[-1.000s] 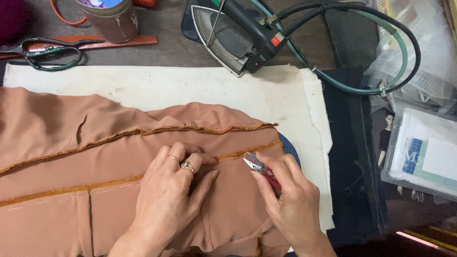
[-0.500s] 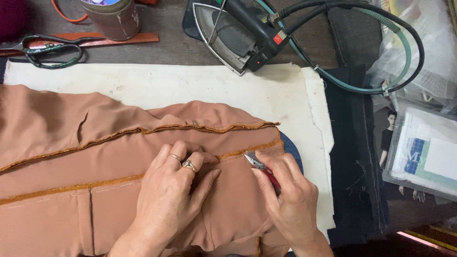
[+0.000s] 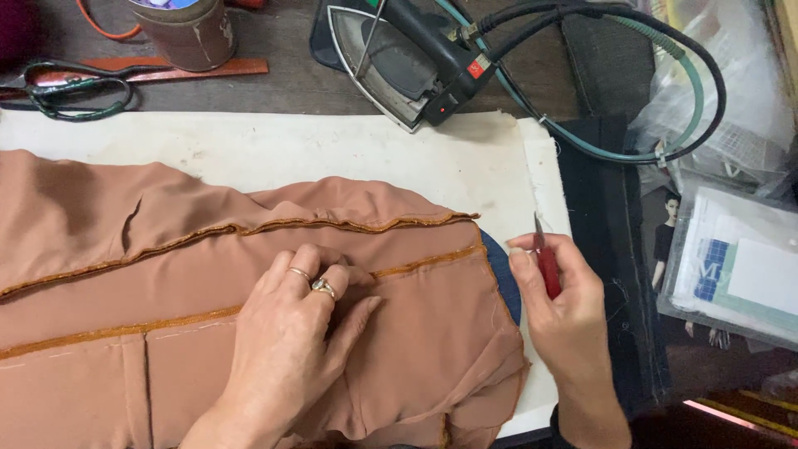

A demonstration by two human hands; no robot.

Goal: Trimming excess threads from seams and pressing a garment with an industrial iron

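Observation:
A brown garment point(image 3: 166, 241) with orange-edged seams lies spread over a white padded board point(image 3: 332, 150). My left hand point(image 3: 291, 333), with rings on two fingers, presses flat on the fabric near a seam. My right hand point(image 3: 561, 308) is off the cloth at the board's right edge, holding a small red-handled seam ripper point(image 3: 544, 262) upright, tip pointing up. A dark blue round pad point(image 3: 505, 274) peeks out under the fabric's right end.
A steam iron point(image 3: 399, 58) with a green hose point(image 3: 632, 154) rests on the wooden table behind the board. Scissors point(image 3: 58, 91) and a tin can point(image 3: 183, 29) sit at the back left. Dark cloth point(image 3: 611, 249) and plastic-wrapped packets point(image 3: 731, 266) lie to the right.
My right hand has lifted the seam ripper off the seam and moved right, away from the fabric. My left hand stays pressed on the cloth.

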